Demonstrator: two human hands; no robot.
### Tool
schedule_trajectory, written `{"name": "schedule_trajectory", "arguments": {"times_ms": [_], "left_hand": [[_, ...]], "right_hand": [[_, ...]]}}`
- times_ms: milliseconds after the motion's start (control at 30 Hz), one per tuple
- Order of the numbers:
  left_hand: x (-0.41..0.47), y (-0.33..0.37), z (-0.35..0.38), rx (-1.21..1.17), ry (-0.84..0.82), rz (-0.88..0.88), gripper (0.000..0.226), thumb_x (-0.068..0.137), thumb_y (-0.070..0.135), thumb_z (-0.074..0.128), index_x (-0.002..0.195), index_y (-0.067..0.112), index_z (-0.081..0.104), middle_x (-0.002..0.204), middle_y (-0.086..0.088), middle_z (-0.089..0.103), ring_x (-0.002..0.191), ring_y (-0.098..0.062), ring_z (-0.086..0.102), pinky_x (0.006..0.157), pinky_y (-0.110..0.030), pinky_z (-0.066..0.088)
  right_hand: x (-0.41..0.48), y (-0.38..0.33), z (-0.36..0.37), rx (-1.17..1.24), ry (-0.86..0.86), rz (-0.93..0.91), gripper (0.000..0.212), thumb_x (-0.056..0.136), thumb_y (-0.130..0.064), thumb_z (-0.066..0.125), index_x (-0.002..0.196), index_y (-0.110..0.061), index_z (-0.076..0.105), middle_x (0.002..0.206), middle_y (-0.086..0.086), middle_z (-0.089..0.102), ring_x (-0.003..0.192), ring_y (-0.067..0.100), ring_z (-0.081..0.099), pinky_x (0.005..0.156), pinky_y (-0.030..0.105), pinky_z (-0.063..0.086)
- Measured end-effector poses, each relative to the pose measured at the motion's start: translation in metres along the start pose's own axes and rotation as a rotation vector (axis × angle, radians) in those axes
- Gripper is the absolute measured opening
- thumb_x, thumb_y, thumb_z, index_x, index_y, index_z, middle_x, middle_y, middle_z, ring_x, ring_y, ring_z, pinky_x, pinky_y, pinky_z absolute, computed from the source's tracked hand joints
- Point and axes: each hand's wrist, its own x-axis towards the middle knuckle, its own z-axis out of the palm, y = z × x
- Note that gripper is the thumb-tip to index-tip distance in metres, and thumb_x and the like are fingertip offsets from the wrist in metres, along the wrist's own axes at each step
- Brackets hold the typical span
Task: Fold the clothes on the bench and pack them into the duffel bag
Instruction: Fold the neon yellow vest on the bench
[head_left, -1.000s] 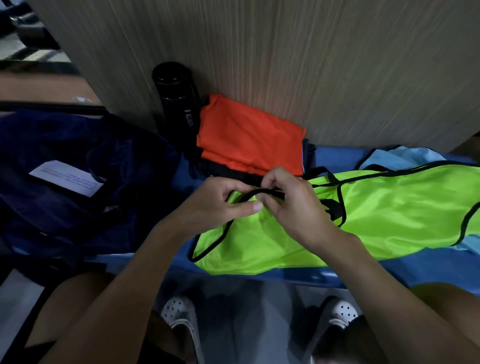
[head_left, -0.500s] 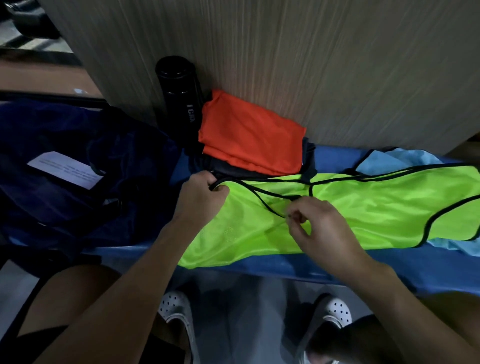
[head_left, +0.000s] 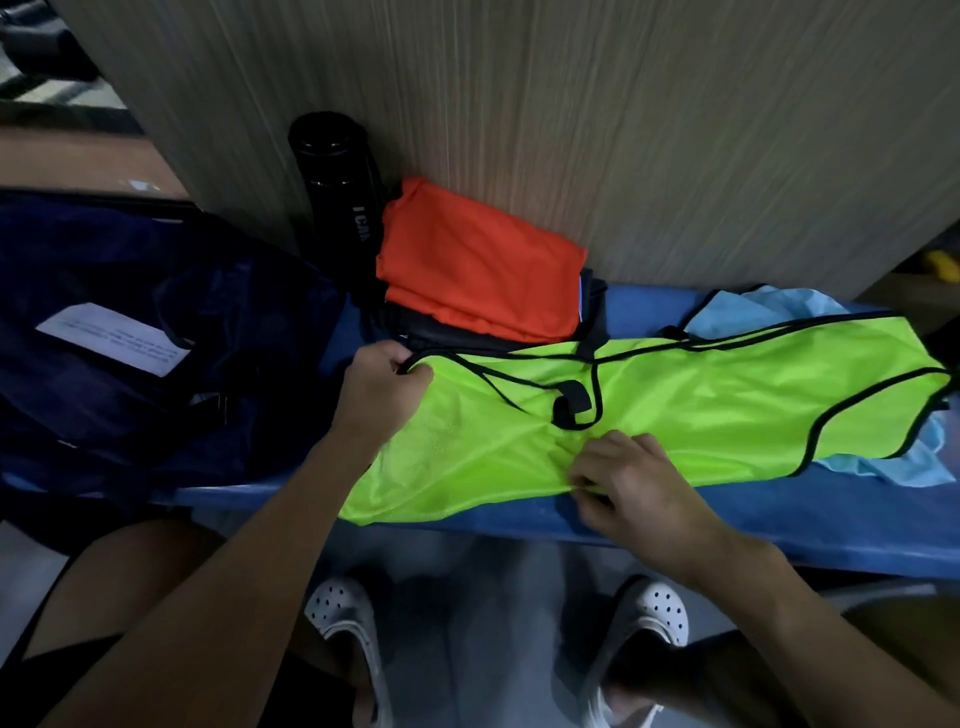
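Observation:
A neon green vest with black trim lies spread lengthwise on the blue bench. My left hand grips its black-trimmed strap at the vest's left end. My right hand pinches the vest's near edge at the front of the bench. A folded orange garment sits on a dark folded one behind the vest. A light blue garment pokes out from under the vest at the right. The open navy duffel bag lies at the left.
A black bottle stands against the wood-grain wall beside the orange garment. A white paper label lies in the bag. My feet in white perforated clogs stand on the floor below the bench's front edge.
My hands have moved apart: the left pulled the strap leftward, the right came down to the vest's near edge. The vest now lies flatter and longer on the bench.

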Motion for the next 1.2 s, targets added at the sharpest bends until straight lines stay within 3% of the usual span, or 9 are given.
{"name": "schedule_trajectory", "arguments": {"times_ms": [200, 433, 667, 800, 900, 967, 1067, 1133, 1200], "left_hand": [[0.001, 0.0, -0.011, 0.152, -0.009, 0.002, 0.015, 0.084, 0.013, 0.068, 0.073, 0.015, 0.057, 0.066, -0.002, 0.06, 0.061, -0.017, 0.055, 0.06, -0.027, 0.038], [-0.005, 0.002, -0.016, 0.173, -0.133, 0.085, 0.012, 0.084, 0.021, 0.072, 0.092, 0.02, 0.063, 0.084, 0.006, 0.069, 0.076, -0.011, 0.064, 0.066, -0.023, 0.046], [0.0, -0.001, -0.019, 0.112, -0.125, 0.096, 0.025, 0.089, 0.02, 0.069, 0.067, 0.02, 0.057, 0.05, 0.013, 0.051, 0.048, -0.001, 0.045, 0.057, -0.028, 0.038], [0.001, 0.004, -0.023, 0.14, -0.131, 0.061, 0.024, 0.09, 0.02, 0.065, 0.07, 0.009, 0.059, 0.051, 0.009, 0.048, 0.045, -0.003, 0.042, 0.056, -0.029, 0.038], [0.004, 0.009, -0.031, 0.141, -0.119, -0.001, 0.033, 0.091, 0.016, 0.059, 0.06, 0.01, 0.047, 0.05, 0.006, 0.042, 0.046, -0.011, 0.041, 0.05, -0.03, 0.034], [0.007, 0.009, -0.035, 0.164, -0.066, -0.03, 0.038, 0.093, 0.015, 0.055, 0.057, 0.013, 0.041, 0.051, 0.002, 0.041, 0.052, -0.021, 0.043, 0.051, -0.032, 0.032], [0.004, 0.006, -0.036, 0.356, 0.0, 0.014, 0.029, 0.096, 0.018, 0.052, 0.068, 0.01, 0.047, 0.066, -0.008, 0.053, 0.071, -0.033, 0.056, 0.064, -0.035, 0.037], [0.0, 0.002, -0.032, 0.431, 0.036, 0.109, 0.009, 0.094, 0.014, 0.054, 0.089, 0.007, 0.054, 0.089, -0.016, 0.059, 0.087, -0.037, 0.058, 0.076, -0.039, 0.043], [-0.009, 0.003, -0.028, 0.526, 0.099, 0.275, 0.021, 0.088, 0.011, 0.057, 0.108, 0.004, 0.055, 0.107, -0.02, 0.057, 0.096, -0.038, 0.055, 0.085, -0.046, 0.045]], "right_hand": [[-0.001, 0.004, -0.016, 0.369, -0.023, 0.083, 0.019, 0.089, -0.035, 0.063, 0.101, -0.021, 0.064, 0.097, -0.01, 0.059, 0.085, 0.009, 0.059, 0.077, 0.025, 0.047], [0.022, 0.033, -0.013, 0.054, 0.195, 0.155, 0.037, 0.077, -0.002, 0.074, 0.112, -0.015, 0.067, 0.106, 0.001, 0.063, 0.099, 0.028, 0.058, 0.08, 0.038, 0.042], [0.045, 0.035, -0.014, -0.106, 0.069, 0.207, 0.046, 0.072, -0.025, 0.08, 0.116, -0.032, 0.068, 0.14, 0.003, 0.045, 0.127, 0.029, 0.034, 0.098, 0.053, 0.034], [0.059, 0.035, -0.008, -0.153, 0.128, 0.155, 0.013, 0.077, -0.026, 0.073, 0.09, -0.027, 0.073, 0.13, 0.004, 0.052, 0.124, 0.032, 0.039, 0.098, 0.056, 0.032], [0.071, 0.034, -0.008, -0.021, 0.278, 0.257, 0.025, 0.087, -0.037, 0.048, 0.087, -0.019, 0.064, 0.1, -0.002, 0.063, 0.105, 0.026, 0.053, 0.093, 0.047, 0.031], [0.077, 0.037, -0.01, -0.003, 0.371, 0.35, 0.022, 0.091, -0.037, 0.053, 0.095, -0.016, 0.06, 0.094, 0.001, 0.062, 0.097, 0.028, 0.055, 0.091, 0.045, 0.031], [0.076, 0.036, -0.007, -0.085, 0.311, 0.383, 0.033, 0.091, -0.043, 0.06, 0.11, -0.016, 0.056, 0.105, 0.004, 0.062, 0.102, 0.029, 0.053, 0.094, 0.048, 0.032], [0.074, 0.035, -0.006, -0.078, 0.275, 0.35, 0.042, 0.094, -0.053, 0.048, 0.115, -0.017, 0.054, 0.108, 0.003, 0.06, 0.105, 0.027, 0.051, 0.094, 0.047, 0.031], [0.069, 0.034, -0.009, -0.032, 0.264, 0.352, 0.049, 0.095, -0.056, 0.035, 0.121, -0.017, 0.051, 0.112, 0.002, 0.058, 0.108, 0.025, 0.05, 0.097, 0.048, 0.031]]}}
